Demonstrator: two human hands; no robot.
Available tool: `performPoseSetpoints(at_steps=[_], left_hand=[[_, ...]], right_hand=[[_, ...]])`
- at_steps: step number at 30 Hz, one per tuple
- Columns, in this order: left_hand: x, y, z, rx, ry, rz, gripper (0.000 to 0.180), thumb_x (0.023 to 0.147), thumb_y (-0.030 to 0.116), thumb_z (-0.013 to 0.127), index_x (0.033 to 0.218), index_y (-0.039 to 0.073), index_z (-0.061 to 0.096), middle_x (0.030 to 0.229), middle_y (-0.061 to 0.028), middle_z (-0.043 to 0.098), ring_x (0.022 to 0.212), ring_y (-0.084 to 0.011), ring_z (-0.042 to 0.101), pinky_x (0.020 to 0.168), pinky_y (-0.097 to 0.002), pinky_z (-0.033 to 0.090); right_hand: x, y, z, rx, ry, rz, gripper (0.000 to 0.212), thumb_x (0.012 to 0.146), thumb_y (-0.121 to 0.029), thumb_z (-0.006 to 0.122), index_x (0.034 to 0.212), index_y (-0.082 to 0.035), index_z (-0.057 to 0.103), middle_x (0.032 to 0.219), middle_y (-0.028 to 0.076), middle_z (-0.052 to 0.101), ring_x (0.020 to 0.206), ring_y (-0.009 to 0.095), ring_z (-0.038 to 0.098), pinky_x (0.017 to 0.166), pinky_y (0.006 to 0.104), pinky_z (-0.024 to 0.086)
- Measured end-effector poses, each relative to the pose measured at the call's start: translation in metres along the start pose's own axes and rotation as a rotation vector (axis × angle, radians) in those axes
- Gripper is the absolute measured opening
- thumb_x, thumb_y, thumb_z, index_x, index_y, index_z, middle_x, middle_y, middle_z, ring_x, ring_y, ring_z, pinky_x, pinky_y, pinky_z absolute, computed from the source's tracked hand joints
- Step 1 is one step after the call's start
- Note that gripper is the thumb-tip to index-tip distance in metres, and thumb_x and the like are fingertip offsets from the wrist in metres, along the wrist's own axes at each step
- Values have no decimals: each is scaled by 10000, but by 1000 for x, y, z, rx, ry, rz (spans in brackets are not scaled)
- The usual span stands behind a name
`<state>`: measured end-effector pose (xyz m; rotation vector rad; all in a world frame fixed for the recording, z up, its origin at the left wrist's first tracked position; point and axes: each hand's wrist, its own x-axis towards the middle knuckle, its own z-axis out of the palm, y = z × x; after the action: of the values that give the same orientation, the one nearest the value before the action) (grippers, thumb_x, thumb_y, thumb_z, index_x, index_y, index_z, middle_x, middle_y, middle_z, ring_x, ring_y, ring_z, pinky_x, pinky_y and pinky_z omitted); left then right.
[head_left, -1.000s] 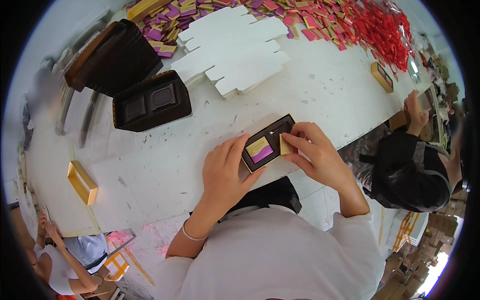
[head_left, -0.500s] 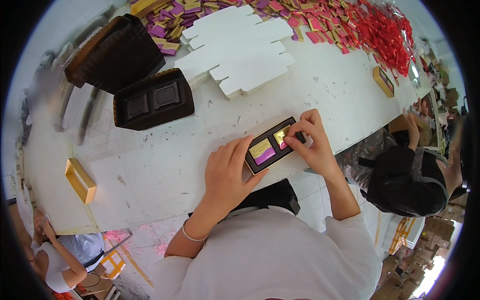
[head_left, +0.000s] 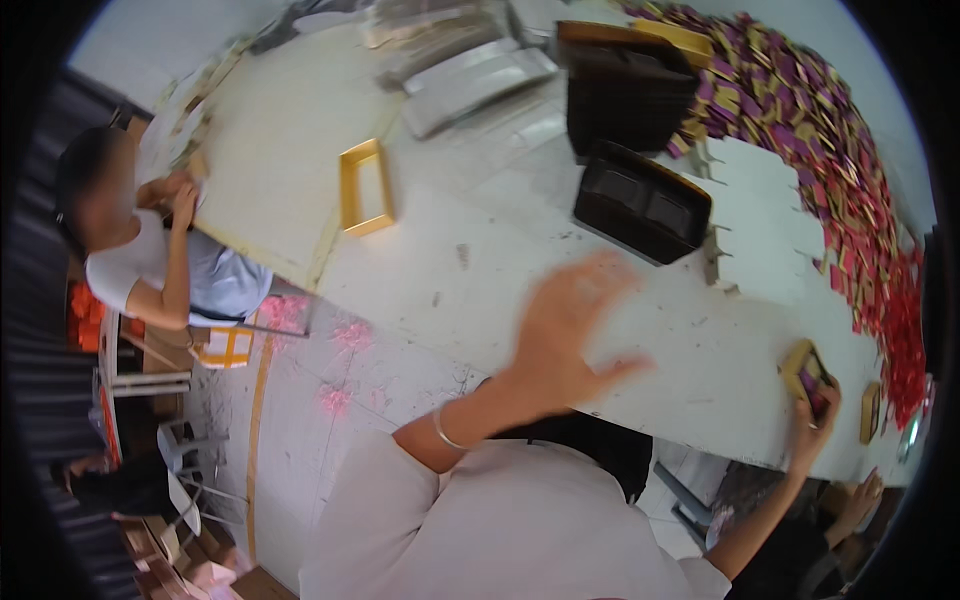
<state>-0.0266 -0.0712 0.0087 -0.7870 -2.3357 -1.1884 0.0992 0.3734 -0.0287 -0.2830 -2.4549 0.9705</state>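
Note:
My left hand (head_left: 570, 335) is over the white table (head_left: 480, 320), smeared by motion, with its thumb apart from the fingers and nothing visible in it. Off to the right, my right hand (head_left: 815, 420) grips a small gold-edged chocolate box (head_left: 803, 372) by its near end. The box is tilted, and a dark insert with a bit of purple shows inside it. An open gold box frame (head_left: 366, 190), hollow in the middle, stands on the table to the left of my left hand.
Dark brown plastic trays (head_left: 640, 205) lie beyond my left hand, beside stacked white flat cartons (head_left: 765, 225). Wrapped chocolates (head_left: 780, 85) and red ribbons (head_left: 905, 345) heap along the right. Another gold box (head_left: 870, 412) rests near the right edge. A person (head_left: 150, 240) sits at the left.
The view has swung left. My left hand has let go of the chocolate box and lifted away from it. My right hand has carried the box off to the right.

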Motion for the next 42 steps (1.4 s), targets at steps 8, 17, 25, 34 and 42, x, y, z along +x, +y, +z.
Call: performPoseSetpoints(at_steps=[8,17,25,34,42], left_hand=[[-16,-128,-131,845,223,-739,788,757,344,750,1401,81,381,1359,-239,443,1229,-397,446,994,-483,381],[-46,-56,-100,-127,-489,-340,760,683,70,736,1372,57,415,1377,-128,462,1266,-290,442,1085,-395,311],[-9,-11,-39,18,-520,-115,841,625,216,843,1353,76,446,1333,-108,503,1234,-331,425,1023,-424,355],[-5,-18,-12,-266,-523,-235,735,666,156,829,1313,67,493,1228,-115,562,991,-270,570,843,-346,491],[-5,-11,0,-360,-491,-396,866,645,100,843,1391,92,404,1246,-104,554,924,-216,591,834,-311,502]], right_hand=[[54,-14,-6,-450,157,-288,183,912,-120,606,1040,-6,541,1374,158,462,1206,286,459,1046,384,323],[79,-231,154,-186,-221,-840,285,742,-27,673,1016,1,604,1117,146,583,995,308,559,836,391,448],[99,-239,179,-188,-334,-816,51,728,24,607,767,0,586,781,103,527,796,261,521,747,348,456],[101,-242,183,-42,-212,-709,94,722,-34,686,729,-18,593,799,101,526,810,287,533,721,372,463],[79,-224,77,722,-647,-7,199,928,-230,606,860,-50,553,777,-6,523,732,105,477,659,228,364]])
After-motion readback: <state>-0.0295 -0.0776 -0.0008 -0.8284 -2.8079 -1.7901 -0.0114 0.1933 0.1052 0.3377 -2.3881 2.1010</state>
